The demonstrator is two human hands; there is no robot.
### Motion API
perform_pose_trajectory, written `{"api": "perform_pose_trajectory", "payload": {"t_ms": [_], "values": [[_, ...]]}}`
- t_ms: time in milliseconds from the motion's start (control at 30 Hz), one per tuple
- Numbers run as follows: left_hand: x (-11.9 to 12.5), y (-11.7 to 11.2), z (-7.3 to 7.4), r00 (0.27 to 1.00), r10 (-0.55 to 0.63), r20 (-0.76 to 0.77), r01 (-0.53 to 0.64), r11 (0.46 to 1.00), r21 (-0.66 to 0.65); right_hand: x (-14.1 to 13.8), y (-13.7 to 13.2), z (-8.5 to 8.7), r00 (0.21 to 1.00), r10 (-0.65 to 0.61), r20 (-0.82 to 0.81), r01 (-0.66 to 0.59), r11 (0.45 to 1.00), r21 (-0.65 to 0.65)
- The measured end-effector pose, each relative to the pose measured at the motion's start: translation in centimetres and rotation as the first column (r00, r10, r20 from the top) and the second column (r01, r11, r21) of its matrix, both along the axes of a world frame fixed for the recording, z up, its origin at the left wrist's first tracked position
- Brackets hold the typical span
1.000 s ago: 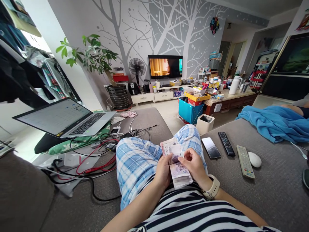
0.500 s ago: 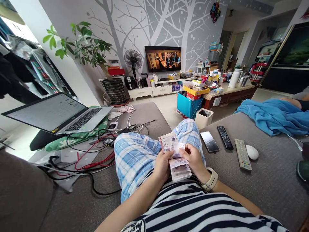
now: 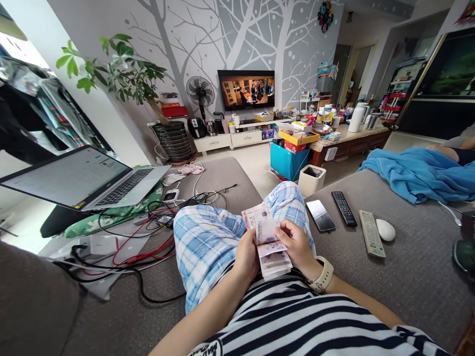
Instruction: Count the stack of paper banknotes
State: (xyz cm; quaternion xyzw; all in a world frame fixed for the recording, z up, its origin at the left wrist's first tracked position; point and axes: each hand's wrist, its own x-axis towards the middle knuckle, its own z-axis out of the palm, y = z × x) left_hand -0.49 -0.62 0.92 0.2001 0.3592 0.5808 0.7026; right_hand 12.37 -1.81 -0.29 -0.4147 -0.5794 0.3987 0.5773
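I sit on a grey sofa [image 3: 389,277] with a stack of banknotes [image 3: 272,259] held over my lap in both hands. My left hand [image 3: 247,257] grips the stack from its left side, fingers curled round it. My right hand [image 3: 297,244], with a pale watch on its wrist, pinches the top notes [image 3: 260,222], which are bent upward and away from me. My legs in blue plaid trousers [image 3: 208,237] lie under the notes.
A phone [image 3: 321,215], two remotes [image 3: 343,207] [image 3: 369,226] and a white mouse [image 3: 386,230] lie on the sofa to my right. Farther right, a blue blanket [image 3: 419,173] covers a person. An open laptop [image 3: 85,180] and tangled cables [image 3: 141,242] are at my left.
My right hand's fingers have shifted on the top notes, folding more of them forward. The camera view has tilted slightly; the TV picture has changed.
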Motion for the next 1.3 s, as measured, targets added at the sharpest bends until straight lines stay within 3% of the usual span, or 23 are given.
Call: {"api": "perform_pose_trajectory", "payload": {"t_ms": [1300], "values": [[-0.33, -0.14, -0.53, 1.000, 0.010, -0.021, -0.010, 1.000, -0.003, -0.25, -0.14, 0.20, 0.999, 0.017, -0.031, -0.018, 1.000, -0.010]]}}
